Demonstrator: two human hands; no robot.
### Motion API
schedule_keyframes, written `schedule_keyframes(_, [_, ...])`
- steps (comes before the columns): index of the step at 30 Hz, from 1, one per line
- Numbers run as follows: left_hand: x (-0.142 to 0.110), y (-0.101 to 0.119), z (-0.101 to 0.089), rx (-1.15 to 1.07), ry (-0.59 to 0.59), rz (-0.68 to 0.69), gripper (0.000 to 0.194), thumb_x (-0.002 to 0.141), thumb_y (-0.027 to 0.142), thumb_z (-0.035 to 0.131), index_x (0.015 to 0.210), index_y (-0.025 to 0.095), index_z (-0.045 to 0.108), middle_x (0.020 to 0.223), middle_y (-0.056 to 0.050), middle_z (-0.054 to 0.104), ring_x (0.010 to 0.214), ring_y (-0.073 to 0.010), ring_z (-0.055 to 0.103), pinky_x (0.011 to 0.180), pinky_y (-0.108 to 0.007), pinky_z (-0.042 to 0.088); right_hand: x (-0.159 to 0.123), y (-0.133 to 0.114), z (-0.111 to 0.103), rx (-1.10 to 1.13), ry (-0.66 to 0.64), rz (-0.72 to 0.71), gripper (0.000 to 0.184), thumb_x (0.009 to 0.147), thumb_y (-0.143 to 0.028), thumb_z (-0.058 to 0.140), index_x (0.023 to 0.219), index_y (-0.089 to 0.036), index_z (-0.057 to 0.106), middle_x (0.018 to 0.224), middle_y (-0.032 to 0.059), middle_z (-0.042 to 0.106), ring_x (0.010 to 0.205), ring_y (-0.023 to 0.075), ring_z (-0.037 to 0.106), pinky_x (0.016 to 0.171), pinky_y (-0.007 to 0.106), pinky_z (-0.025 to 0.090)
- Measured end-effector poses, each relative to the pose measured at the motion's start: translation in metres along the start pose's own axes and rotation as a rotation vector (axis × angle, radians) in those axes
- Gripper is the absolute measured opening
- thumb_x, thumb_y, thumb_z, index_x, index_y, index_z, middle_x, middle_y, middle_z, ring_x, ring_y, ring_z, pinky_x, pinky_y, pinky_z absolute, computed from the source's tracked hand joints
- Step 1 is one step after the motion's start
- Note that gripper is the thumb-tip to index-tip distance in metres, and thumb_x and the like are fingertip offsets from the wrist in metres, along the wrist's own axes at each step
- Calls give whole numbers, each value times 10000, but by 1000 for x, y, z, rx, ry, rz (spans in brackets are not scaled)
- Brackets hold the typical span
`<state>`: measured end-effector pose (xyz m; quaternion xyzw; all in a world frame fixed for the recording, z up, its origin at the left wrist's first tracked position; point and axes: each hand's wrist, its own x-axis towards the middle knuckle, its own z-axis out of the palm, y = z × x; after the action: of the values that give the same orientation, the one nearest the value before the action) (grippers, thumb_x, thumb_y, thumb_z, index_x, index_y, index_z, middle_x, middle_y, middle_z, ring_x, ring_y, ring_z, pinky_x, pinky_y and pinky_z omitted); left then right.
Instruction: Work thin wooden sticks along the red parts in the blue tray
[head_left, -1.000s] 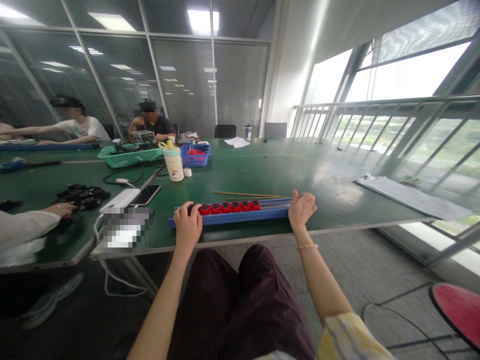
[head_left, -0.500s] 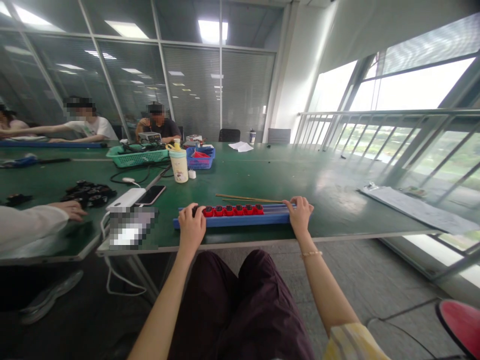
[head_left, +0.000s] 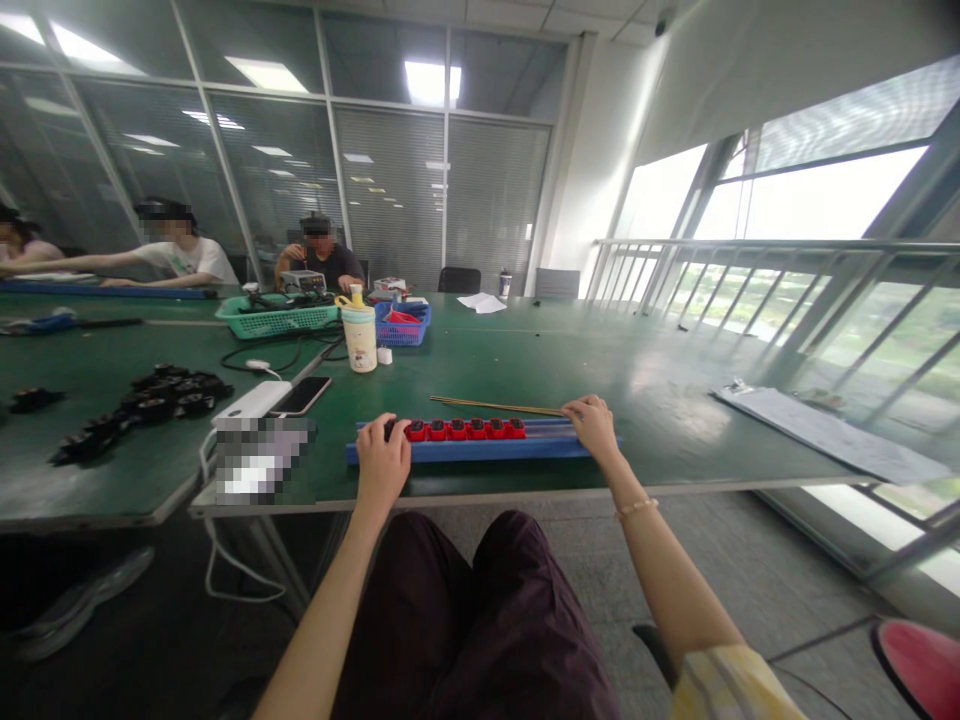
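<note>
Your left hand [head_left: 383, 462] is curled shut over the left end of a long, narrow blue plastic rail [head_left: 480, 452], its fingers bunched on top and mostly hiding a dark piece there. It reads as a grip, though this view does not show how firmly it bears. Your right hand [head_left: 592, 425] is looser, with its fingers [head_left: 579, 407] lying on the rail's right end, touching rather than clenching. The rail lies along the near edge of a dark green workbench [head_left: 600, 375], parallel to that edge. Between your hands, a row of small red blocks with black tops [head_left: 465, 429] sits packed side by side along the rail. By its look, the rail should be light and stiff, and it may flex a little along its length. The red blocks look small and may shift if the rail tilts, so the two ends, away from the blocks, seem the safest places to hold it. A thin brass rod [head_left: 495, 406] lies just behind the rail, not touching it. Farther left are a white power bank [head_left: 251, 400], a black smartphone [head_left: 302, 396] and a cream plastic bottle with a yellow cap [head_left: 361, 340]
</note>
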<state>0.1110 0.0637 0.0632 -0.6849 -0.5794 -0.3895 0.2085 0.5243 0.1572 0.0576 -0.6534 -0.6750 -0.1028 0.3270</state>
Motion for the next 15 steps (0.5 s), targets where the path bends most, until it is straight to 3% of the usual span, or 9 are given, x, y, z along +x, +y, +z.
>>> schedule_keyframes(7, [3, 3, -1, 24, 10, 15, 331, 930, 211, 441, 1154, 198, 685, 1258, -151, 554, 1121, -305, 477, 973, -468, 434, 51, -7, 9, -60, -434, -46, 114, 822, -189, 671, 800, -235, 774, 937, 55, 708, 908, 187, 601, 820, 315, 415])
schedule_keyframes(11, [4, 5, 1, 31, 14, 18, 329, 930, 213, 443, 1151, 195, 686, 1261, -153, 554, 1126, -307, 474, 970, -465, 434, 66, -1, 21, -10, -516, -16, 105, 719, -123, 719, 729, -215, 769, 772, 30, 724, 750, 156, 637, 716, 255, 446])
schedule_keyframes(15, [4, 8, 3, 33, 19, 18, 331, 935, 218, 443, 1158, 196, 687, 1272, -153, 549, 1122, -305, 468, 973, -473, 434, 71, 10, 31, 50, -566, 13, 103, 710, -130, 722, 733, -207, 786, 743, 19, 744, 745, 143, 670, 680, 207, 461])
